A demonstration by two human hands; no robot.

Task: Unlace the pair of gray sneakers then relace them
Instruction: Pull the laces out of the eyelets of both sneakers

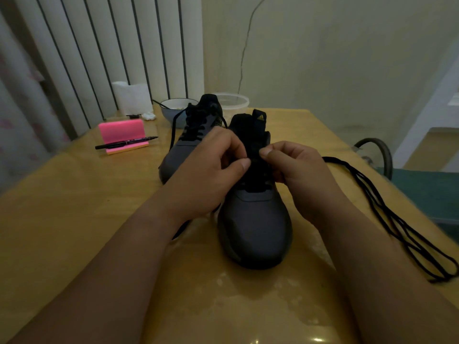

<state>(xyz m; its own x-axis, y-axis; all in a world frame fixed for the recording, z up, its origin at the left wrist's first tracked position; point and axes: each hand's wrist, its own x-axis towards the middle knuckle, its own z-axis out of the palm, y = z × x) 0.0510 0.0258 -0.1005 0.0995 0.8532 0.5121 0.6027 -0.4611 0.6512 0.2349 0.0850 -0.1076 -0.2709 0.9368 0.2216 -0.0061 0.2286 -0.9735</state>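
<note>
Two gray sneakers stand on the yellow table (74,207), toes toward me. The near sneaker (255,227) sits in the middle, its black tongue upright. My left hand (211,170) and my right hand (295,167) meet over its eyelet area, each with thumb and fingers pinching the black lace there. A long stretch of black lace (387,214) trails in loops from my right hand across the table to the right edge. The far sneaker (191,140) stands behind and to the left, with black laces in its eyelets and a loose end hanging down its left side.
A pink block (121,131) with a black pen (124,144) lying across it sits at the left. Behind the shoes are a bowl (171,108), a clear plastic container (233,100) and a white tissue pack (131,96). A chair (422,189) stands at the table's right edge.
</note>
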